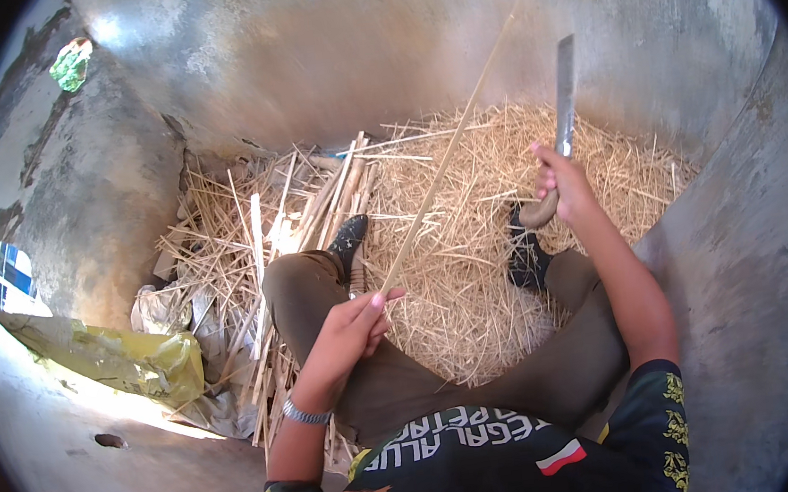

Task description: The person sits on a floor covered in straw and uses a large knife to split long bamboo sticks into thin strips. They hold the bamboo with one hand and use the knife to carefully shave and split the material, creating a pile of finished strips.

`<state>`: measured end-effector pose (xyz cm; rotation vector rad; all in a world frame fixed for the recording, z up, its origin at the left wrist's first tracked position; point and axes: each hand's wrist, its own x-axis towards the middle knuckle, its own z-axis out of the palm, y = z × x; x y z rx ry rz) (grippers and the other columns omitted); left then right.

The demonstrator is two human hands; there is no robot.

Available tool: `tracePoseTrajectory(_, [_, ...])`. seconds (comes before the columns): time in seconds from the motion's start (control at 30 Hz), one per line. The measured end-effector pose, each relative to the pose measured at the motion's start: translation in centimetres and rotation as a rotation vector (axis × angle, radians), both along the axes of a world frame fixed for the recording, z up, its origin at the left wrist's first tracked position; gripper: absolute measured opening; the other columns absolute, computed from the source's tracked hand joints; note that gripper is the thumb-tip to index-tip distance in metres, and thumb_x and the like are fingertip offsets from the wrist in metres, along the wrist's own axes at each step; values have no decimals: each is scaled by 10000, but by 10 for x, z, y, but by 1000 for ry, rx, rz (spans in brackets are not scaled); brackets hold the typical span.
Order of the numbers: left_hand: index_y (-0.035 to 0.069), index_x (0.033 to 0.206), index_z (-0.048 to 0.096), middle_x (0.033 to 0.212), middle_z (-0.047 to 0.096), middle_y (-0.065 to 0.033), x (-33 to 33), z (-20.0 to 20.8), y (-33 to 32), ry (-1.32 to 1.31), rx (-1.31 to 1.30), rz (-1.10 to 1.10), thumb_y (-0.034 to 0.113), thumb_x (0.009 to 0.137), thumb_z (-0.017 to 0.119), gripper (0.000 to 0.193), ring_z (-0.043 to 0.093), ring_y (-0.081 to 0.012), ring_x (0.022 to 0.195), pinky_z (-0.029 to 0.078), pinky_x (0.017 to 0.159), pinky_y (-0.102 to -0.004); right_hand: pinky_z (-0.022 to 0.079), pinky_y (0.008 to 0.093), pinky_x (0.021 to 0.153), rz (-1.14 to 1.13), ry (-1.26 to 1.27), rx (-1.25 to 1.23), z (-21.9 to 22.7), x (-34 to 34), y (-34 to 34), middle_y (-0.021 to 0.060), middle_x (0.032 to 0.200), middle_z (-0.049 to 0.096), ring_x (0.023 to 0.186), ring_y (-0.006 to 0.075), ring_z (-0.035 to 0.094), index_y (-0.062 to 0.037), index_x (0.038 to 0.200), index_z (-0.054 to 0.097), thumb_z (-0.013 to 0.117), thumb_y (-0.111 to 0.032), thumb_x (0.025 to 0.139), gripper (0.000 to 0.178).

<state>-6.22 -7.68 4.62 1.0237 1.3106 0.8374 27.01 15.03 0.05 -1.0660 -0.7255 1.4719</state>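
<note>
Bamboo strip — its long axis slanting away and rightward, far tip toward the wall — is pinched near its lower end by the left hand, above scattered shavings. The right hand clasps a machete, blade pointing away; fingers hide part of its handle, and the strip's tip is hard to make out.

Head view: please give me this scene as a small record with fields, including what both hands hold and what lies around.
Left hand: pinches the lower end of a thin pale strip
Right hand: grips a long knife by its curved handle, blade up
Strip and blade: apart
Left wrist: metal-banded watch
Ground: straw-coloured shavings
Far left: yellow translucent sheet
</note>
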Motion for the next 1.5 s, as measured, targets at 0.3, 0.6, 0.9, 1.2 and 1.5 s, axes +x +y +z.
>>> tracePoseTrajectory(0.3, [-26, 1181, 579, 693, 382, 61, 38, -48, 76, -616, -178, 7, 373, 1107, 359, 462, 335, -27, 525, 289, 420, -175, 448, 411, 500, -190, -1295, 627, -22, -10, -5, 65, 557, 565, 471, 206, 552, -68, 786, 618, 715, -226, 862, 200])
tracePoseTrajectory(0.6, [87, 969, 467, 681, 322, 62, 48, -72, 68, -1125, -331, -36, 331, 1110, 375, 295, 232, -26, 476, 199, 366, -180, 427, 371, 468, -15, -1712, 847, -46, -30, -20, 35, 592, 610, 502, 217, 604, -128, 819, 652, 700, -243, 822, 125])
tracePoseTrajectory(0.9, [104, 955, 471, 674, 307, 74, 52, -59, 58, -1014, -347, -73, 347, 1111, 362, 309, 188, -14, 454, 154, 350, -183, 532, 386, 534, -57, -1769, 594, -20, 1, 6, 48, 607, 628, 520, 204, 619, -102, 837, 678, 684, -239, 845, 138])
tracePoseTrajectory(1.2, [107, 955, 501, 663, 319, 82, 59, -62, 55, -832, -302, 56, 351, 1104, 385, 308, 212, -13, 462, 173, 369, -182, 421, 326, 479, 44, -1898, 1024, -7, -9, -10, -16, 543, 589, 480, 165, 599, -152, 725, 636, 717, -252, 751, 132])
tracePoseTrajectory(1.5, [111, 937, 507, 650, 342, 76, 60, -77, 62, -660, -238, 138, 359, 1100, 393, 318, 247, -27, 474, 192, 392, -204, 460, 393, 528, 298, -2045, 713, -3, -23, -26, 40, 649, 652, 599, 214, 665, -142, 838, 715, 689, -305, 827, 166])
